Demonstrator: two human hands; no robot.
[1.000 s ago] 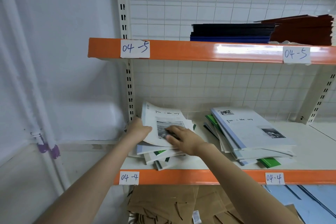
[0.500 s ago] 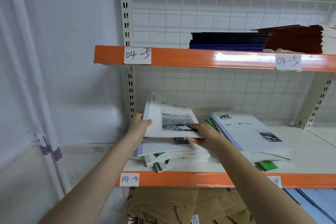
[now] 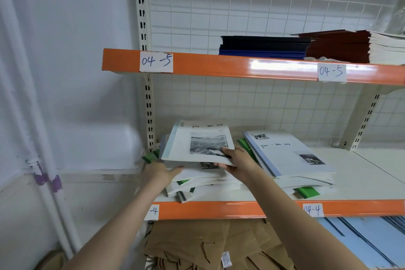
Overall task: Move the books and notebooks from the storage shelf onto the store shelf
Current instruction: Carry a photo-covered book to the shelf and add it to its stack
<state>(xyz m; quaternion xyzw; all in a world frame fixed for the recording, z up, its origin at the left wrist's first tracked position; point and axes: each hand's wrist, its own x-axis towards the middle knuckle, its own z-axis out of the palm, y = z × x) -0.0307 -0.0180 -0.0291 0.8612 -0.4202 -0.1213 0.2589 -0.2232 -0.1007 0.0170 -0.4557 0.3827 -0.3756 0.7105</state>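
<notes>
Right hand [image 3: 237,163] pinching the lower right corner of a white notebook [image 3: 198,142], thumb on its cover, lifted above the left stack [image 3: 197,180] at centre frame on the shelf [image 3: 361,171] labelled 04-4. Left hand [image 3: 161,172] with fingers extended, slid under the notebook's lower left edge. Second stack [image 3: 287,160] just right. Dark blue books [image 3: 263,47] on the upper shelf.

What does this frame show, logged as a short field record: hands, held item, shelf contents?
right hand: grips the top notebook at its right edge, thumb on the cover
left hand: fingers under the lifted notebook, on the left pile
right pile: untouched on shelf 04-4
shelf 04-5: dark blue stack, red-brown stack
</notes>
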